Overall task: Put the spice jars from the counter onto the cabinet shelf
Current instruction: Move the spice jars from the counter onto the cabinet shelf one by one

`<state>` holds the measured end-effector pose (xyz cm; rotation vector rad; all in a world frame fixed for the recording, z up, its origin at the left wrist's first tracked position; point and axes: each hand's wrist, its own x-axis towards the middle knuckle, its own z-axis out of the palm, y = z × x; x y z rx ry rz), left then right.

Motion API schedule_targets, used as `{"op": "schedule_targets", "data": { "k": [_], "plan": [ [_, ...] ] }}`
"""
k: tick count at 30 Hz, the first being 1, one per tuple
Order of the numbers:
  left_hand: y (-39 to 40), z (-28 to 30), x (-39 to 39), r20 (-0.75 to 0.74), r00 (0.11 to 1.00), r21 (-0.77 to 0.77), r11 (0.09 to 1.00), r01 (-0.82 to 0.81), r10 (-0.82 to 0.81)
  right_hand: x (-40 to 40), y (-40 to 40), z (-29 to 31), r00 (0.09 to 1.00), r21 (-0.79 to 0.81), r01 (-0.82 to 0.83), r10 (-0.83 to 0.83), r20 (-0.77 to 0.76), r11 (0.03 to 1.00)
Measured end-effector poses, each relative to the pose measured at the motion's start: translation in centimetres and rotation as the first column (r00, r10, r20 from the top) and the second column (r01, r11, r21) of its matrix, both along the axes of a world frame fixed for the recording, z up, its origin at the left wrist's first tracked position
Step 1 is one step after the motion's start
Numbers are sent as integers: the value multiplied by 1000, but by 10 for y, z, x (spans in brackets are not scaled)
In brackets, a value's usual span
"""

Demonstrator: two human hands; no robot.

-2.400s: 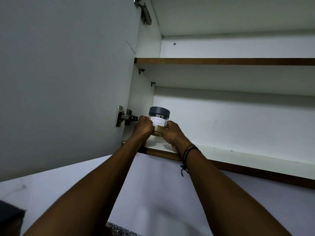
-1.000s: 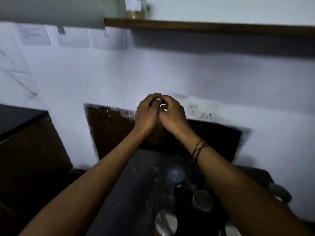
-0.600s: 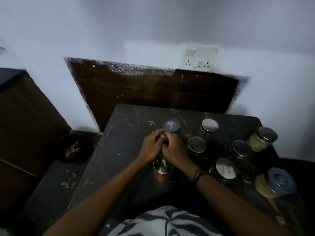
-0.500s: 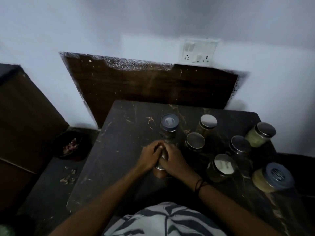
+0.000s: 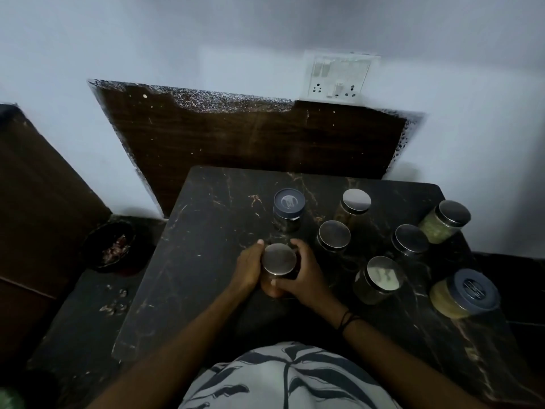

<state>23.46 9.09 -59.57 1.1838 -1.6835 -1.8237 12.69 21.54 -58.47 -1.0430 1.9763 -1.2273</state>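
Both hands wrap a silver-lidded spice jar [image 5: 279, 259] with reddish-brown contents on the dark marble counter [image 5: 206, 261]. My left hand [image 5: 248, 268] grips its left side and my right hand [image 5: 303, 273] its right side, thumb across the front. Several other jars stand to the right and behind: a dark blue-lidded jar [image 5: 289, 206] just beyond, silver-lidded jars [image 5: 334, 235], [image 5: 356, 201], [image 5: 410, 239], [image 5: 383, 274], a green-filled jar [image 5: 443, 221] and a big blue-lidded yellow jar [image 5: 463, 292]. The cabinet shelf is out of view.
A dark wooden backsplash panel [image 5: 250, 137] and a wall socket plate [image 5: 339, 75] stand behind the counter. Lower left, a dark bowl [image 5: 110, 246] with reddish scraps sits on a lower ledge. A brown cabinet side [image 5: 35, 202] is at the left.
I let go of the jar on the cabinet shelf, my view dropped to the counter, and both hands came down and closed around the silver-lidded jar.
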Motion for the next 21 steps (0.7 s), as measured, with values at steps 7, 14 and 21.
{"op": "schedule_targets", "data": {
  "k": [7,14,21],
  "plan": [
    [-10,21,0,-179,981,193,980,-44,79,-25,-4,20,714,-150,130,13,700,980],
    [0,35,1,-290,956,317,938,143,-48,-28,-14,31,582,-169,239,-2,813,956],
    [11,29,0,-239,967,323,932,166,-90,-22,-18,14,511,73,260,-201,836,963]
  ]
}}
